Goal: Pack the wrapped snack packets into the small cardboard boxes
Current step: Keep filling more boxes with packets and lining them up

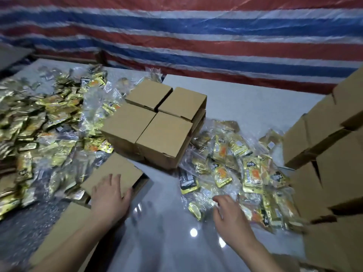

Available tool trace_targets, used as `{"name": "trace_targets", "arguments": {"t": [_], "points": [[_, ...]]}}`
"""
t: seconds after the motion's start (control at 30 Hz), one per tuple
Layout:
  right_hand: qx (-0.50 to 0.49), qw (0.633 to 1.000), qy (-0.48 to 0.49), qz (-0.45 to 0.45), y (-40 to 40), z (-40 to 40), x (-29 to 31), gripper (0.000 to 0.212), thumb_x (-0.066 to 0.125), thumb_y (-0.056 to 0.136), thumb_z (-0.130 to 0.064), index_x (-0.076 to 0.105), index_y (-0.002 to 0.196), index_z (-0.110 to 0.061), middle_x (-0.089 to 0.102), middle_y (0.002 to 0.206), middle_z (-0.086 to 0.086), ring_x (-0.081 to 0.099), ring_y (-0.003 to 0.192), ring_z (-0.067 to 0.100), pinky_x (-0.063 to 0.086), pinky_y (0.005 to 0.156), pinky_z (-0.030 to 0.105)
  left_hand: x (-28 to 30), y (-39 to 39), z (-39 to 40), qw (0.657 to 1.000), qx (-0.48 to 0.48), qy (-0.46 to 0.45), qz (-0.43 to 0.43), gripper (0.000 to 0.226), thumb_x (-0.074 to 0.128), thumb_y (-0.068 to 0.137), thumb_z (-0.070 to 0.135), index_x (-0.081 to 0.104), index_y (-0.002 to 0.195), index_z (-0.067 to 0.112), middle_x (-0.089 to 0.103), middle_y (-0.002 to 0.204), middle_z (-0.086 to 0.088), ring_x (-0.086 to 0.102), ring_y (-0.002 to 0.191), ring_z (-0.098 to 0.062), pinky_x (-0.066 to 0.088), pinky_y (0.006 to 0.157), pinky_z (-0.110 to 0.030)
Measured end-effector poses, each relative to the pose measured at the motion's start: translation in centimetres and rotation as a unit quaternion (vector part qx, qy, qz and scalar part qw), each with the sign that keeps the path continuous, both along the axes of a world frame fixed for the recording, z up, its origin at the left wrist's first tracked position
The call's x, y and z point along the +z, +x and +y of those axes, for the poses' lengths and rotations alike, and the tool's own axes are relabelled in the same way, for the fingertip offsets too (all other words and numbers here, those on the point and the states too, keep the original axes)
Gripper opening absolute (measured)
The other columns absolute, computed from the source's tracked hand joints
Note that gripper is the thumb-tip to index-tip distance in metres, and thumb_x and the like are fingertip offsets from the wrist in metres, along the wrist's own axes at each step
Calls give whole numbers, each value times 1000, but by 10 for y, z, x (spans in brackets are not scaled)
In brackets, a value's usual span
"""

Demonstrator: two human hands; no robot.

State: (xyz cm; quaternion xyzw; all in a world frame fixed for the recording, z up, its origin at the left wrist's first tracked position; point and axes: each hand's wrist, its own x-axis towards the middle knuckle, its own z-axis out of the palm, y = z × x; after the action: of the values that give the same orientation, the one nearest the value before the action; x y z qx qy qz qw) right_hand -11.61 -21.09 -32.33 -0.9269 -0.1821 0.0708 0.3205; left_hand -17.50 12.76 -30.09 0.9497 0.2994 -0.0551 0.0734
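Note:
A small cardboard box (115,171) lies near me at the left, its lid flap down. My left hand (110,195) rests flat on that lid, fingers straight and thumb at the lid's edge. My right hand (227,214) hovers at the near edge of a pile of gold and clear wrapped snack packets (235,173), fingers loosely curled and holding nothing that I can see. A block of closed small boxes (157,118) stands stacked at the table's middle. A larger heap of gold packets (45,122) covers the left side.
A wall of stacked cardboard boxes (334,146) rises at the right. A flat cardboard sheet (64,228) lies under my left forearm. A red, white and blue striped tarp (196,36) hangs behind the glossy grey table (255,103).

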Motion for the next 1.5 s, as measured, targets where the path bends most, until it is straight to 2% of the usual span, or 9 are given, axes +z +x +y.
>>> {"name": "trace_targets", "arguments": {"t": [0.17,0.3,0.67,0.9,1.03,1.1,1.2,1.37,1.5], "points": [[66,998,7,18,-5,57,0,25,53,96,-15,64,118,-11,61,110,1,59,102,22,47,90,36,-32,-62,34,991,77,10,105,115,47,74,86,1,159,25,-4,167,-10,4,152,-35,29,110,-62],[89,996,-10,20,-8,80,-2,26,51,93,-15,64,115,-11,62,110,3,60,102,25,47,88,39,-56,-93,33,991,73,-36,102,111,60,79,67,3,159,17,-4,166,-13,9,150,-38,33,112,-55],[122,988,-53,75,-31,88,-14,23,47,96,-18,63,112,-12,59,110,1,58,102,24,46,86,39,-72,-125,18,988,-5,-18,151,79,38,93,11,-7,158,8,-6,166,-13,1,154,-29,17,121,-38],[168,980,-49,97,-43,95,-8,30,47,97,-22,59,123,-12,57,123,1,54,116,19,41,98,28,-36,-128,-42,992,-58,-21,114,89,78,62,-14,40,143,-12,47,139,-38,56,121,-53,57,89,-52],[232,958,-3,169,-54,96,-1,66,58,91,-33,34,151,-21,34,151,-11,27,141,2,11,109,3,-23,-123,-73,981,-89,-92,145,74,37,99,12,-6,159,20,10,166,0,28,148,-20,30,113,-28],[262,950,-4,171,-57,98,-1,75,60,88,-31,28,155,-22,26,155,-11,18,145,1,6,114,8,-14,-105,-83,962,-172,-123,173,70,39,102,23,-2,159,24,15,165,7,33,144,-12,32,110,-25],[221,964,-51,140,-55,92,-4,60,54,88,-22,42,147,-19,40,150,-3,33,141,14,22,117,23,-17,-74,-97,921,-299,-201,150,72,54,95,34,19,157,23,41,153,5,48,133,-14,37,103,-24],[112,976,-130,136,-52,37,-16,24,47,89,-15,60,108,-22,66,112,1,59,106,27,46,86,36,-29,-31,-134,874,-435,-171,133,51,60,90,25,39,137,25,61,122,-2,59,112,-25,46,92,-42],[53,979,-136,144,-50,-5,-19,14,48,95,-19,62,97,-20,64,101,0,60,96,23,47,83,38,-37,-13,-144,907,-393,-95,119,16,42,102,32,52,102,19,65,108,-9,62,101,-34,45,83,-43]]}}
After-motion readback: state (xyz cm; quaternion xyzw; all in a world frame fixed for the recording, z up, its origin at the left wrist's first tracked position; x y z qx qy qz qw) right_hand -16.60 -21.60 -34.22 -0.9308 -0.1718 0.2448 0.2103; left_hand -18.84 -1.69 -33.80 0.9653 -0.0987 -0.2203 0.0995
